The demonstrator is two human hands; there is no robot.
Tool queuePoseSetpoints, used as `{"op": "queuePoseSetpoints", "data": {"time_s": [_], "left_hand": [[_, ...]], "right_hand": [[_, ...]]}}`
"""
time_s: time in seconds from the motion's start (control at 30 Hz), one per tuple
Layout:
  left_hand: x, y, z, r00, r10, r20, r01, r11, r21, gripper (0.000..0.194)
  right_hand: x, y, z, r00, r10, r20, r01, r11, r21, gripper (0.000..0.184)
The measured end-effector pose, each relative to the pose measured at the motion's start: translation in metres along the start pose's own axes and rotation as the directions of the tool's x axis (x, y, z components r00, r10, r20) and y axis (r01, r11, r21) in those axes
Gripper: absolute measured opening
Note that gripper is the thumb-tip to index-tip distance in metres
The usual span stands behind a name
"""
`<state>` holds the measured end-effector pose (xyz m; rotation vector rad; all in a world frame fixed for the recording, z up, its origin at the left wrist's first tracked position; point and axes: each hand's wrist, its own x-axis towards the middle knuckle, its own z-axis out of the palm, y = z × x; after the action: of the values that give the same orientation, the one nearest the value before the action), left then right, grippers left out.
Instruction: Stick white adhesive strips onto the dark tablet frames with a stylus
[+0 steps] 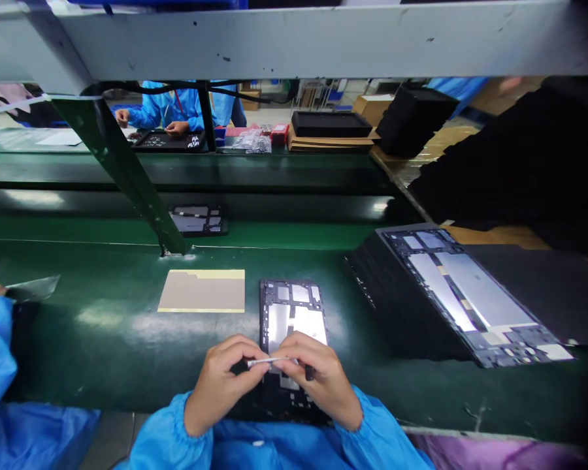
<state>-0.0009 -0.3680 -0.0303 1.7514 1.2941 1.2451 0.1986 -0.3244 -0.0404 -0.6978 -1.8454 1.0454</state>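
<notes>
My left hand (224, 382) and my right hand (318, 375) meet at the near edge of a green bench. Both pinch the ends of a thin pale strip (269, 360) held level between them. My right hand also has a small dark tool (309, 373) tucked under its fingers. Right behind my hands lies a dark tablet frame (291, 313) with shiny metal plates inside, partly hidden by my fingers. I wear blue sleeves.
A tan sheet (203, 291) lies left of the frame. A stack of similar frames (465, 294) sits at the right. Another frame (197, 220) rests on the green belt behind. A green post (127, 176) slants down. A person in blue (169, 108) works across the line.
</notes>
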Motion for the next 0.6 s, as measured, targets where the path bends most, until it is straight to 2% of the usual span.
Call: {"op": "queuePoseSetpoints", "data": {"time_s": [0.17, 0.27, 0.43, 0.5, 0.6], "left_hand": [[-0.001, 0.001, -0.001, 0.999, -0.04, 0.012, 0.041, 0.998, -0.043, 0.007], [-0.003, -0.004, -0.001, 0.986, -0.168, 0.012, 0.168, 0.978, -0.121, 0.009], [-0.008, -0.019, -0.005, 0.912, -0.399, 0.092, 0.407, 0.857, -0.318, 0.017], [-0.011, -0.023, -0.006, 0.898, -0.434, 0.072, 0.433, 0.841, -0.325, 0.021], [-0.014, -0.026, -0.007, 0.897, -0.442, 0.014, 0.424, 0.849, -0.317, 0.026]], "right_hand": [[0.001, -0.002, 0.001, 1.0, 0.02, -0.016, -0.019, 1.0, 0.014, 0.013], [0.001, -0.002, 0.003, 0.999, 0.046, -0.021, -0.045, 0.999, 0.026, 0.016], [0.001, 0.003, 0.009, 0.983, 0.181, -0.022, -0.179, 0.982, 0.063, 0.026], [0.002, 0.005, 0.013, 0.975, 0.223, -0.003, -0.223, 0.972, 0.075, 0.028], [0.003, 0.007, 0.019, 0.974, 0.227, -0.009, -0.226, 0.972, 0.062, 0.031]]}}
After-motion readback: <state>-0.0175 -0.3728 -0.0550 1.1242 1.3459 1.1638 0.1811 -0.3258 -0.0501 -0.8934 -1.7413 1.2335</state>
